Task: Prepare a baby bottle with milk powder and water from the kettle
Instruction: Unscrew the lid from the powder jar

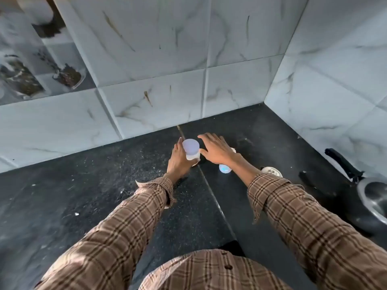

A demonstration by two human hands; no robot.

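A baby bottle with a pale translucent cap (190,147) stands upright on the black counter (104,185) near the tiled back wall. My left hand (178,162) grips its lower part from the left. My right hand (213,148) hovers just right of the bottle with fingers spread and straight, holding nothing. Under my right wrist a small clear rounded piece with a blue glint (225,168) lies on the counter. Part of a white object (233,150) shows behind my right hand, mostly hidden.
A round white lid or strainer (271,171) lies to the right. A steel pan with a black handle (368,197) sits at the far right edge. Marble-tiled walls (159,59) close the corner behind and to the right. Jars stand on a shelf (41,78) upper left.
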